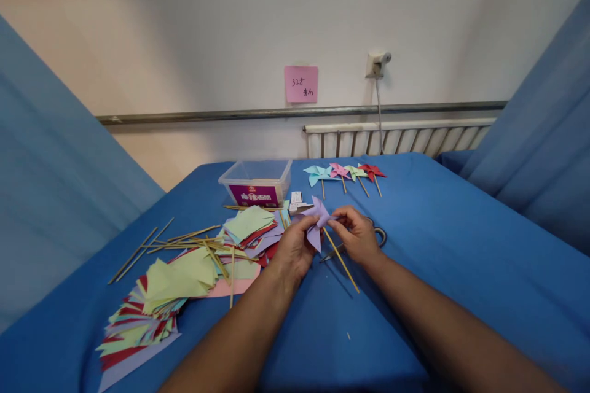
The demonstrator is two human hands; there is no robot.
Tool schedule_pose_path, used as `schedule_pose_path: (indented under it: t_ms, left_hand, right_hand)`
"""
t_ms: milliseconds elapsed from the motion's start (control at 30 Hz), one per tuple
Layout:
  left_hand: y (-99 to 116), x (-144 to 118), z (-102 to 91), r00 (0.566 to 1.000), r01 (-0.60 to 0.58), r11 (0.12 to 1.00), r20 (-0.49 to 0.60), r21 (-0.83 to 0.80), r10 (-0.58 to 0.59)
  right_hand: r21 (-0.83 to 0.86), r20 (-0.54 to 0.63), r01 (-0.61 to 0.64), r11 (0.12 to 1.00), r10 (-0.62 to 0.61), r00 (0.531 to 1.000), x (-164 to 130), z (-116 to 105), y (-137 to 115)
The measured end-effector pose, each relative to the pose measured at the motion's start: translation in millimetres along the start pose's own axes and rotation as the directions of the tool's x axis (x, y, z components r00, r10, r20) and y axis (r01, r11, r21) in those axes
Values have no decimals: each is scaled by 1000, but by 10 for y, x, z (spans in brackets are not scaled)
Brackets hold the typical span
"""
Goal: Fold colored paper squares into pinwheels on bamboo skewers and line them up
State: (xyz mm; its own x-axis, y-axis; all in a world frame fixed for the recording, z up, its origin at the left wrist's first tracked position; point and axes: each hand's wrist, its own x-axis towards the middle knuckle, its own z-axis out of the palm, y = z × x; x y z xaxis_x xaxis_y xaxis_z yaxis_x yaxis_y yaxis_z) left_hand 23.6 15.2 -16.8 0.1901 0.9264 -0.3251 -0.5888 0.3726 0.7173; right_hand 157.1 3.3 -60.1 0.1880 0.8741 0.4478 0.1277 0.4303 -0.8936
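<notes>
A purple paper pinwheel on a thin wooden stick is held up over the middle of the table. My left hand grips it from the left, thumb across the paper near its centre. On the other side, my right hand pinches the tip of one purple blade between thumb and fingers. The stick slants down to the right, its lower end free. Below and behind my right hand lies a pair of scissors, partly hidden by that hand.
Stacks of coloured paper and loose wooden sticks spread over the left side. A clear plastic box stands at the back, near a small white box. Several finished pinwheels lie at the back right of the blue table.
</notes>
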Motion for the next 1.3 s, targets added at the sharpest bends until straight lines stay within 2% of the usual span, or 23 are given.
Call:
schedule_pose_path:
  t_ms: [233, 400, 667, 733, 800, 900, 1000, 1133, 1300]
  left_hand:
    - [9, -15, 20, 1000, 17, 1000, -20, 1, -17]
    - [26, -38, 63, 1000, 14, 1000, -12, -28, -15]
    - [46, -57, 56, 1000, 10, 1000, -24, -20, -10]
    - [58, -74, 66, 1000, 5, 1000, -12, -31, -5]
    - [61, -91, 80, 1000, 11, 999, 22, -37, -10]
    - [37, -100, 87, 998, 41, 999, 43, -25, -40]
    - [-12, -84, 68, 999, 48, 999, 6, -24, -48]
    - [-43, -63, 44, 998, 69, 997, 9, -31, -69]
    - [-11, -89, 72, 998, 60, 998, 11, -33, -60]
  right_hand:
    - [230, 18, -168, 959, 168, 986, 39, 4, 18]
    - [308, 74, -280, 909, 270, 960, 50, -24, -42]
    - [308, 52, -181, 934, 174, 983, 14, -38, -66]
    - [229, 51, -120, 966, 111, 992, -20, -10, -73]
    - [83, 64, -57, 995, 51, 997, -58, 18, -88]
    - [-126, 57, -11, 992, 19, 998, -98, 45, -109]
    - [-204, 16, 4, 979, -1, 1000, -102, 52, -96]
    - [-137, 32, -7, 991, 12, 999, -86, 61, -38]
    - [53, 7, -119, 991, 119, 993, -74, 89, -7]
